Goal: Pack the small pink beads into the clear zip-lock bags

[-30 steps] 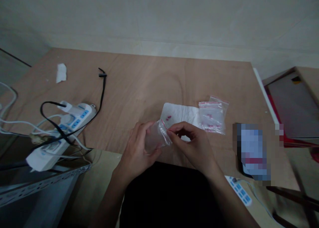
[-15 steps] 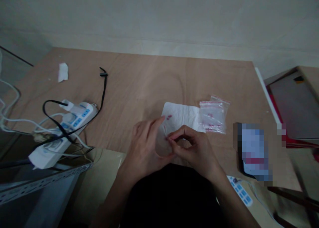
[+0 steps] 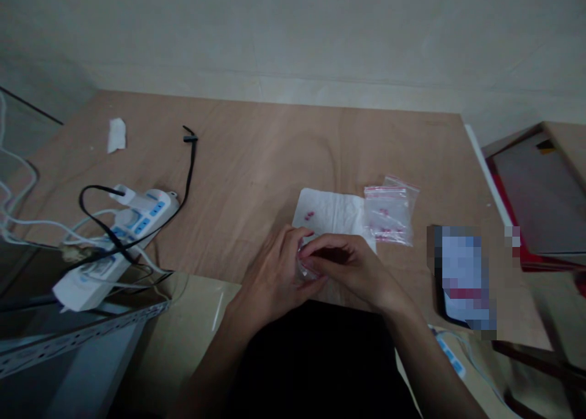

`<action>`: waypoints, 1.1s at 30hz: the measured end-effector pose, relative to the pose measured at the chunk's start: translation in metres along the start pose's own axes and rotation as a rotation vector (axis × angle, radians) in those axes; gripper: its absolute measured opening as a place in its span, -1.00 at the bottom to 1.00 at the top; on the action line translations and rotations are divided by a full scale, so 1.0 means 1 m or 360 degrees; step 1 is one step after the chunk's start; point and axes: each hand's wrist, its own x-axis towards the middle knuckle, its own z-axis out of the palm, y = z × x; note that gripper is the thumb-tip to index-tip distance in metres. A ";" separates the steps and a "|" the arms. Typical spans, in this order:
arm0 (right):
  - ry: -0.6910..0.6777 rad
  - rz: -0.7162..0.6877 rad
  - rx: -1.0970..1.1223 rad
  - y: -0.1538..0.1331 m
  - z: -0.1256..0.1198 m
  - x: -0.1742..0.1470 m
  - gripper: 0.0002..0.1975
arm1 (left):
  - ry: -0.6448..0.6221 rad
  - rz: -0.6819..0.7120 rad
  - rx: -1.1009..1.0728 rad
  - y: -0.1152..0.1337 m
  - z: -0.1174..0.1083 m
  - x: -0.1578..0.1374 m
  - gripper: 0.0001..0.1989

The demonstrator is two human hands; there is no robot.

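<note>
While your left hand (image 3: 274,279) curls around a small clear bag (image 3: 306,274), gripping it between thumb and fingers, your right hand (image 3: 354,266) meets it from the other side. Its fingertips are bunched together at the bag's edge; I cannot tell whether they grip the plastic or something smaller, since your fingers cover most of it. You have this bag in front of your body, at the near edge of the table (image 3: 256,150). Just beyond your fingers lies a white sheet (image 3: 341,210) with small red pieces (image 3: 310,215) on its left part. Touching the sheet's right side are overlapping clear bags (image 3: 389,218) with red along their tops. Farther right you have a phone (image 3: 464,279), its screen pixelated; well to your left sits a white power strip (image 3: 153,208) crossed by a black cable (image 3: 189,175).
</note>
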 end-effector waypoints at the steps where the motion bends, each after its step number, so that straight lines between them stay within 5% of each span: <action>1: -0.0001 -0.0006 -0.0002 0.002 0.001 0.001 -0.95 | -0.0022 -0.0012 -0.0010 0.000 0.000 0.000 -0.43; 11: 0.0022 -0.0267 -0.0744 -0.001 -0.004 -0.004 -0.83 | 0.0081 -0.0093 0.0064 -0.001 0.006 -0.005 -0.38; 17: -0.0033 -0.0234 -0.0963 -0.007 -0.007 -0.004 -0.92 | 0.0061 -0.0028 0.0189 -0.003 0.006 -0.003 -0.62; 22: 0.0306 -0.0467 -0.1199 0.014 -0.033 0.025 -0.85 | 0.0157 -0.0096 0.0169 -0.012 0.002 -0.010 -0.74; 26: 0.0149 -0.0522 -0.1554 0.036 -0.048 0.059 -0.77 | 0.0181 -0.0154 0.0163 -0.016 0.000 -0.015 -0.81; 33: -0.0009 -0.0506 -0.1614 0.046 -0.044 0.077 -0.77 | 0.0185 -0.0203 0.0143 -0.020 -0.002 -0.017 -0.82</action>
